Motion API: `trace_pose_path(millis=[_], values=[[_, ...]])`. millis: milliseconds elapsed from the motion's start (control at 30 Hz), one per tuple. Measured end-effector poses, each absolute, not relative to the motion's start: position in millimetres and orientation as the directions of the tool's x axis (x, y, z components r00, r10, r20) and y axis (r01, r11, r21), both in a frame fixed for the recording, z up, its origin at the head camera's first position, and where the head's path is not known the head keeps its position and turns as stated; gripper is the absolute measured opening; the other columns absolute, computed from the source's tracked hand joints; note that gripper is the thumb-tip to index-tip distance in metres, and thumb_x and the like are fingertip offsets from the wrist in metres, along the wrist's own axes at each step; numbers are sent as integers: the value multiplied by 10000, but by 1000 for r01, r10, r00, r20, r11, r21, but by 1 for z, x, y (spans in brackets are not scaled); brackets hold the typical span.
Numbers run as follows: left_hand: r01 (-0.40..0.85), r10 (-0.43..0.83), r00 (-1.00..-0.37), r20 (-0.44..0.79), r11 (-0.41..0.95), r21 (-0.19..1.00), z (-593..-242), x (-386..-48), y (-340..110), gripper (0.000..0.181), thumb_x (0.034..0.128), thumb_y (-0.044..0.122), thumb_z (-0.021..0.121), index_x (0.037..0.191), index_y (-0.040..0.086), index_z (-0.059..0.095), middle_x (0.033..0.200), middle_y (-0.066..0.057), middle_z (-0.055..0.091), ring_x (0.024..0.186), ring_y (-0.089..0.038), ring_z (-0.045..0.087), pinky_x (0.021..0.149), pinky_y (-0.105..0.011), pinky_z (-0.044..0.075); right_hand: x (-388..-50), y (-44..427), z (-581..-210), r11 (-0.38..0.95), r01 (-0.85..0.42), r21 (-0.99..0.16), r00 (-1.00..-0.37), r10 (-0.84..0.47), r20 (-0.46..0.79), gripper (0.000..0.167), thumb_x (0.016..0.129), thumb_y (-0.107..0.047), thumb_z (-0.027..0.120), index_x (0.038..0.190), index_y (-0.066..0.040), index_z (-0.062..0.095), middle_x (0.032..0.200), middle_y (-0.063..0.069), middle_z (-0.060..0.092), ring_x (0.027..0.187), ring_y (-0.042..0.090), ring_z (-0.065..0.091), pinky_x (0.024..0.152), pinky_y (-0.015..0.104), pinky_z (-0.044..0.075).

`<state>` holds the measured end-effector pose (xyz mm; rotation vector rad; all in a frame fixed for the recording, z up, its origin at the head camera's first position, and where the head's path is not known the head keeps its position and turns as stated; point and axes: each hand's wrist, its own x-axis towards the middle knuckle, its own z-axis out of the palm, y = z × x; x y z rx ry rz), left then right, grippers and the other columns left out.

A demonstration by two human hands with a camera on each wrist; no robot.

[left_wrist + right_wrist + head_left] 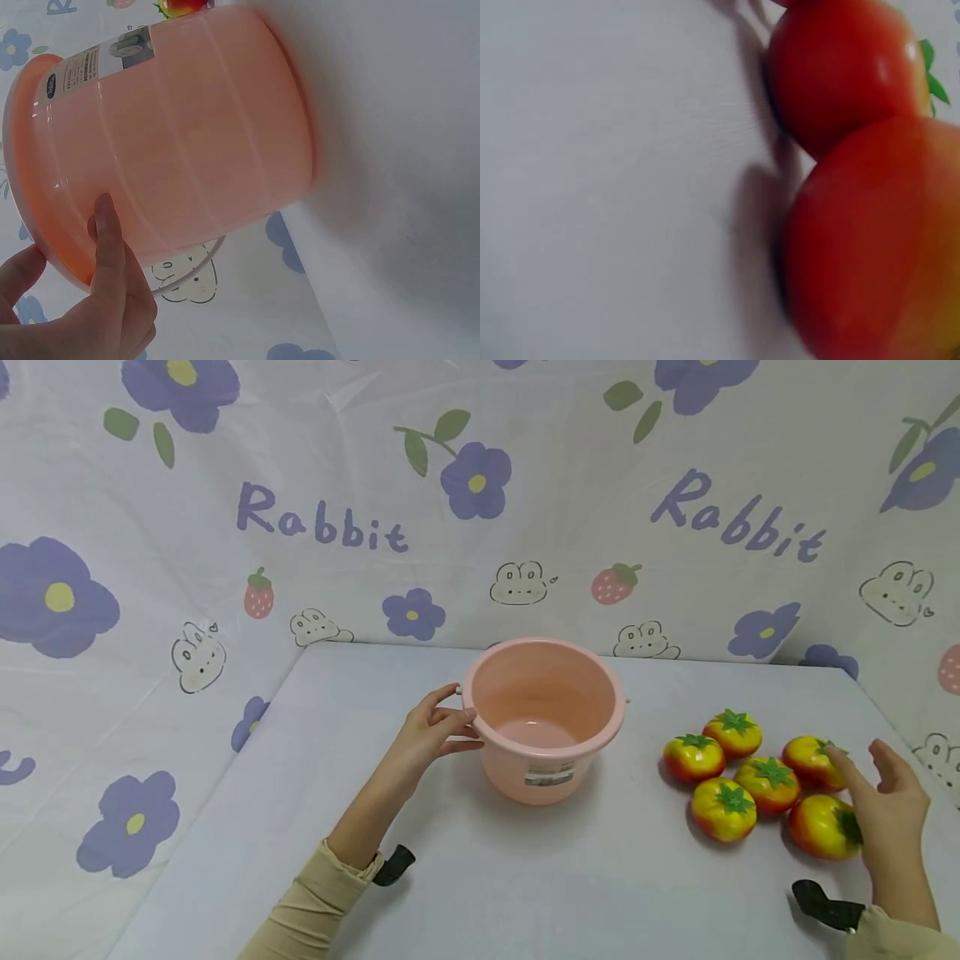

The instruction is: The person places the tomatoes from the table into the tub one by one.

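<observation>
Clearly, the right hand (894, 806) is the nearer one to the six tomatoes (767, 787), clustered right of centre in the frame; the closest two lie just left of its fingers, which stand wide from the thumb. Whether it touches either, I cannot tell. They are roundish, showing no marked long axis. At mid-frame, well left of that hand, the bucket (510, 777) stands upright, the left hand (420, 735) pinching its rim's left side.
</observation>
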<state>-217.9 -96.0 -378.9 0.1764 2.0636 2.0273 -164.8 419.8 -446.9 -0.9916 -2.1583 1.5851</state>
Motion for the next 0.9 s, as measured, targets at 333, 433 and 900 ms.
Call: trace_pose_path(millis=[333, 433, 900], values=[[-83, 252, -964, -86, 21, 996, -380, -217, -95, 699, 956, 228, 612, 1535, 109, 237, 1154, -161, 623, 919, -159, 709, 922, -373, 582, -153, 413, -461, 77, 383, -921, -697, 678, -233, 876, 893, -538, 607, 1562, -334, 80, 1641, -131, 19, 1534, 102, -9, 1267, 332, 12], [-86, 244, -966, -90, 24, 996, -379, -217, -96, 692, 955, 231, 613, 1531, 122, 246, 1164, -173, 629, 919, -164, 712, 915, -371, 585, -150, 410, -460, 78, 400, -913, -704, 664, -252, 912, 893, -541, 606, 1564, -312, 33, 1642, -105, -20, 1533, 119, -32, 1264, 330, 4], [-89, 258, -962, -87, 4, 996, -381, -220, -95, 697, 955, 218, 616, 1531, 105, 240, 1145, -147, 617, 908, -133, 702, 917, -375, 585, -138, 398, -471, 164, 470, -867, -717, 645, -267, 951, 895, -535, 599, 1565, -272, -23, 1646, 4, -58, 1534, 203, -55, 1260, 426, 24]])
